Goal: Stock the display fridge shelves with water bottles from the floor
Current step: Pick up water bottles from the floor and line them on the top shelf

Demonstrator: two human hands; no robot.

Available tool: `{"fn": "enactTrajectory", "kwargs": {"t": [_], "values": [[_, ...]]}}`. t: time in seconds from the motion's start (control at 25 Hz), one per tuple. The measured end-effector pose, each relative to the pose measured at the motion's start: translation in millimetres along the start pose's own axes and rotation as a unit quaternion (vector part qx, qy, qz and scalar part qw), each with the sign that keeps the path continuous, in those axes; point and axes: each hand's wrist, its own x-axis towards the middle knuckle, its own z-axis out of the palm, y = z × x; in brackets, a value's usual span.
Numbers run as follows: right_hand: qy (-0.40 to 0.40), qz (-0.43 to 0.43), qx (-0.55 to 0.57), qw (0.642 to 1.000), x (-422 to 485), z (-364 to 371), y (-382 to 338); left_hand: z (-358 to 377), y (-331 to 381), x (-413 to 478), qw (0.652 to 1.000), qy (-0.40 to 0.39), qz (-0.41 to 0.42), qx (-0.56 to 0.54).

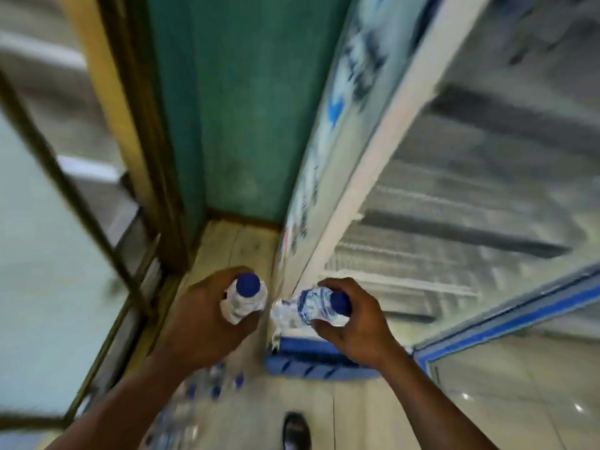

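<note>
Blue caps everywhere lol. Got one water bottle per grip, presumably to halve the trips between floor and shelf.

Left hand (207, 313) wrapped round the upright bottle (242, 303) from the side, cap up, so ready to stand straight on a shelf. Right hand (355, 319) clenched on the tilted bottle (313, 306), cap end tucked toward the palm, base poking left at the fridge frame (383, 147). Probably needs righting before going in.

Both forearms stretched forward and down, wrists about level, close together just above the blue base grille (311, 362). Wire shelves (406, 251) open off to the right, too blurred to tell how full. More stock (194, 394) sitting on the floor (357, 417) under the left forearm, shoe (296, 430) beside it.

Guessing plenty left to load.
</note>
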Motion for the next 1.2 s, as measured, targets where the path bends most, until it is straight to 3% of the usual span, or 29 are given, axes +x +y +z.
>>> {"fn": "enactTrajectory", "kwargs": {"t": [0.12, 0.28, 0.4, 0.56, 0.76, 0.92, 1.2], "values": [[0.124, -0.055, 0.115, 0.984, 3, -111, -77, -39, 116, 52, 0.993, 0.041, 0.106, -0.011], [0.278, -0.158, 0.243, 0.916, 12, -245, -136, -56, 250, 94, 0.966, 0.061, 0.242, -0.073], [0.328, -0.178, 0.279, 0.885, 47, -330, -144, -46, 313, 119, 0.945, 0.067, 0.302, -0.107], [0.314, -0.159, 0.272, 0.896, 129, -395, -129, -20, 368, 144, 0.938, 0.092, 0.315, -0.113], [0.261, -0.11, 0.236, 0.93, 202, -413, -107, 11, 406, 181, 0.941, 0.13, 0.295, -0.107], [0.193, -0.087, 0.217, 0.953, 224, -415, -95, 35, 418, 213, 0.958, 0.144, 0.241, -0.057], [0.137, -0.088, 0.169, 0.972, 229, -422, -77, 58, 415, 258, 0.975, 0.092, 0.192, -0.067]]}}
